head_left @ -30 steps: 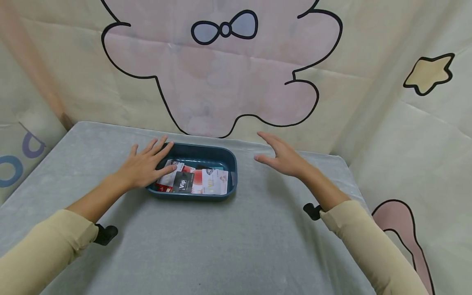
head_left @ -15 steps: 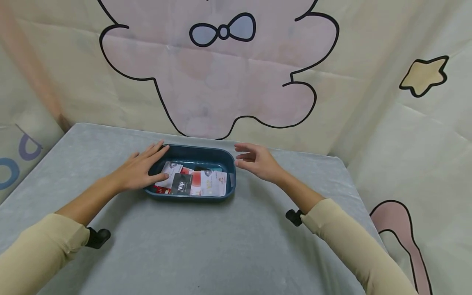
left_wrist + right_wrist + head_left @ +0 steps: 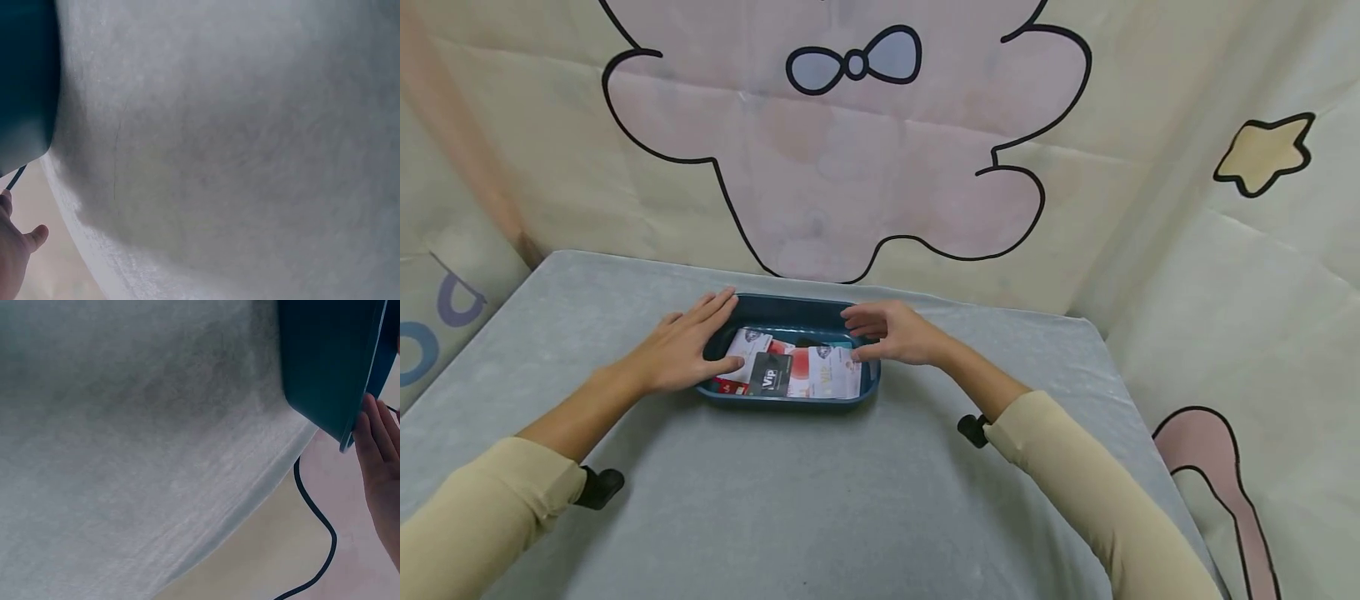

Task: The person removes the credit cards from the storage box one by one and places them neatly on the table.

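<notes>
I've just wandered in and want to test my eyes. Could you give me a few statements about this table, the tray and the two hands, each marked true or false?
1. The dark blue tray stands on a grey cloth. True.
2. The dark card reading "Vip" lies outside the tray. False: it lies inside, among other cards.
3. The person's left hand is at the tray's left end, its fingers stretched out. True.
4. The right hand lies flat on the cloth, well away from the tray. False: it is at the tray's right end.
5. The backdrop behind the table has a bow drawn on it. True.
</notes>
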The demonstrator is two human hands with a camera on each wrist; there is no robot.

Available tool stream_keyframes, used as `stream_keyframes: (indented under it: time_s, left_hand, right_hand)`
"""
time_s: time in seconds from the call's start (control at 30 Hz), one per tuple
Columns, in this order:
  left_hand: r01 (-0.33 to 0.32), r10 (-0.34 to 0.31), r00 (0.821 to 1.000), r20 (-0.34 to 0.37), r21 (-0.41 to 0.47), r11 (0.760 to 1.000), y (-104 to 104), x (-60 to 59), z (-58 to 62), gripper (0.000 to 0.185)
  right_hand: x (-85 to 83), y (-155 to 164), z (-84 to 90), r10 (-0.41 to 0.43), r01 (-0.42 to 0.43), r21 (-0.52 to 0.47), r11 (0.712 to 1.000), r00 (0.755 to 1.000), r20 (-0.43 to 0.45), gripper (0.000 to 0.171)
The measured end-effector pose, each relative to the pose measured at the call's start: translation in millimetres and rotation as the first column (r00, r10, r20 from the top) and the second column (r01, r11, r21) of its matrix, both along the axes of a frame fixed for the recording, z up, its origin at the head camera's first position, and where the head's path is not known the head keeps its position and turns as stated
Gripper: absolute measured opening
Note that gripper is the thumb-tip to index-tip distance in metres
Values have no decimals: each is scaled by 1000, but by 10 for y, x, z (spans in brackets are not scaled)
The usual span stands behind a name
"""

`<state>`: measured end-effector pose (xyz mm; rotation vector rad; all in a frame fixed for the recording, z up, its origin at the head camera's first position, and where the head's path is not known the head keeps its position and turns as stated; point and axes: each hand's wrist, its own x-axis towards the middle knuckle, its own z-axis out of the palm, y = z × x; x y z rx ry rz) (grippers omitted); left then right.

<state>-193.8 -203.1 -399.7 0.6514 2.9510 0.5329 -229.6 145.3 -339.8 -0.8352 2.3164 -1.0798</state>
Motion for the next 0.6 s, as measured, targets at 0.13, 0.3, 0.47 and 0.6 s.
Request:
stream_keyframes:
  time_s: [0.13, 0.3, 0.47, 0.6]
  left_hand:
    - [-7, 7, 1000, 1, -6, 1000, 7, 10, -7, 98]
    - [-4, 4, 1000, 14, -6, 1000, 20, 16, -10, 97]
    - [-9, 9, 1000, 13, -12, 1000, 17, 29, -4, 96]
    - [-9, 9, 1000, 10, -15, 1000, 26, 26, 12, 96]
  right_hand:
    - [-50, -53, 19, 62, -65, 75, 995, 997, 46, 69]
    - [-99, -126, 37, 112, -130, 145, 981, 985, 128, 71]
    - [-153, -222, 26, 118, -154, 179, 972, 974, 194, 67]
    - [-200, -277, 23, 121, -170, 219, 961, 967, 222, 68]
